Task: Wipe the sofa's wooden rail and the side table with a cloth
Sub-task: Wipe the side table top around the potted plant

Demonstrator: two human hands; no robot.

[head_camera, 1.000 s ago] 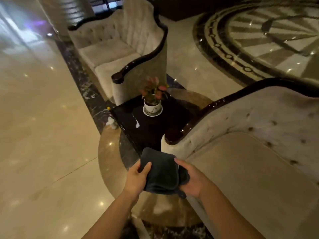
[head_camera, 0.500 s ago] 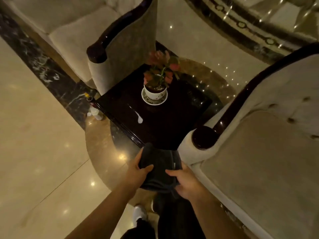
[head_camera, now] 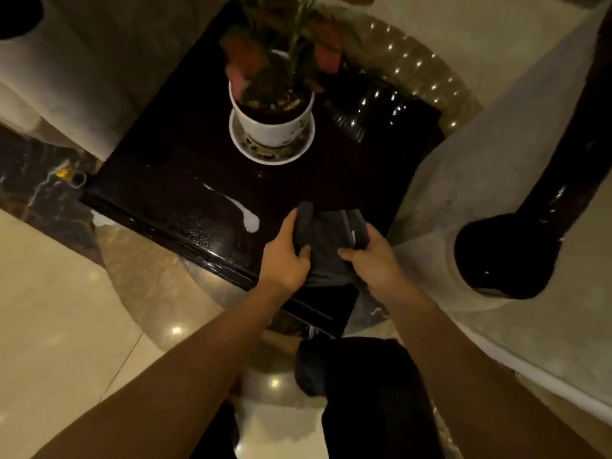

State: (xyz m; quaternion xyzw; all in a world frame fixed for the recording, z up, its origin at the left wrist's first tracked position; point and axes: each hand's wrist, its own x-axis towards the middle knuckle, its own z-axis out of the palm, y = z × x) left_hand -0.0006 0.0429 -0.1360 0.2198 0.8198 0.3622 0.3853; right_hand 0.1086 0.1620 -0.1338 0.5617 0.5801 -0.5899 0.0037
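Observation:
A dark grey cloth (head_camera: pixel 328 246) is folded between my hands, just above the near corner of the glossy black side table (head_camera: pixel 172 200). My left hand (head_camera: pixel 286 256) grips its left edge and my right hand (head_camera: pixel 374 260) grips its right edge. The sofa's dark wooden rail (head_camera: pixel 516 246) ends in a rounded knob to the right of my right hand and runs up along the beige sofa arm (head_camera: pixel 480 167). A white streak of liquid (head_camera: pixel 245 217) lies on the table left of the cloth.
A white pot with a red-leaved plant (head_camera: pixel 275 117) stands on a saucer in the middle of the table. A second beige sofa (head_camera: pixel 66 87) flanks the table at the upper left. Polished marble floor (head_camera: pixel 59 309) lies to the left. My dark trouser leg (head_camera: pixel 364 392) shows below.
I have stepped closer and the view has tilted down. Both hands have carried the cloth forward over the table's near corner. The rail's knob now sits close beside my right hand.

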